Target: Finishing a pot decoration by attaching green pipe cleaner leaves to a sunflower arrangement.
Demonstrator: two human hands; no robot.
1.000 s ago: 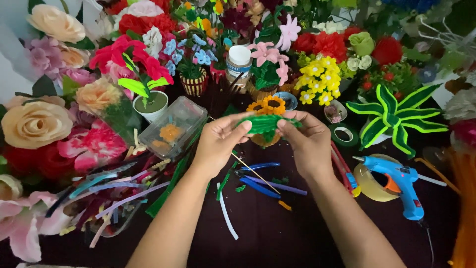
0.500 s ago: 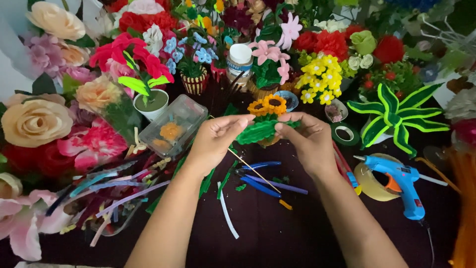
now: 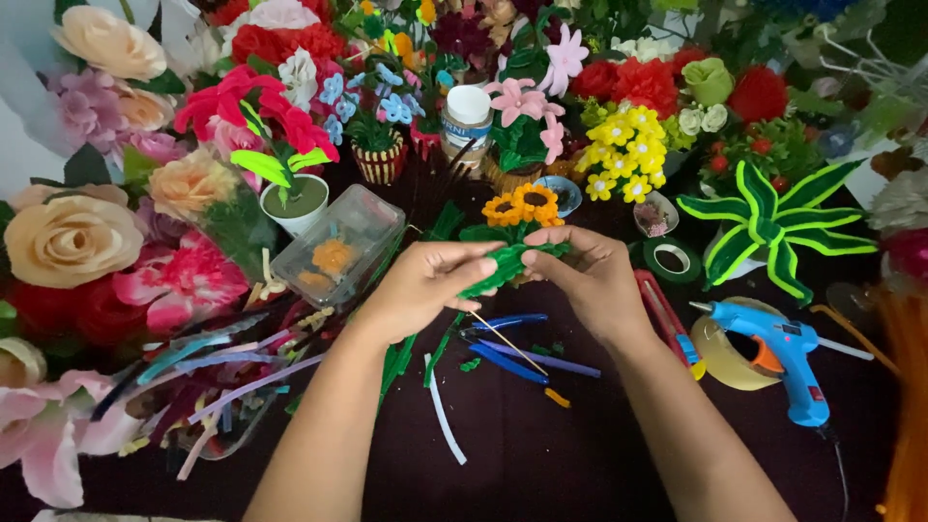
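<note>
Green pipe-cleaner stem (image 3: 505, 268): fuzzy green piece, held between my two hands above the middle of the dark table (image 3: 541, 464), just in front of the small orange sunflowers (image 3: 520, 205). Its long axis runs on a slant, from low on my left to high on my right. A thin bare wire (image 3: 507, 343) trails down from it toward me.

My left hand (image 3: 425, 285): fingers curled closed, pinching the lower end of the stem between thumb and fingertips.

My right hand (image 3: 580, 275): likewise closed in a pinch on the upper end, fingertips nearly meeting those of the left. Both hands sit equally close to the stem; neither is free.

Containers, larger to smaller:
- Clear plastic box (image 3: 338, 246), to the left of my left hand, holding a few orange and pale craft bits.
- White pot (image 3: 297, 205), behind the box, filled green, with bright green leaves and red petals rising from it.
- Striped little pot (image 3: 380, 162), holding pale blue flowers.
- White-capped jar (image 3: 467, 118), lid on; contents not visible.
- Small dish (image 3: 655, 217), right of the sunflowers, with something pinkish and granular inside.

Loose items: blue glue gun (image 3: 783, 353) lying on a tape roll (image 3: 723, 348) to my right; cut pipe-cleaner lengths (image 3: 217, 367) scattered on my left.
</note>
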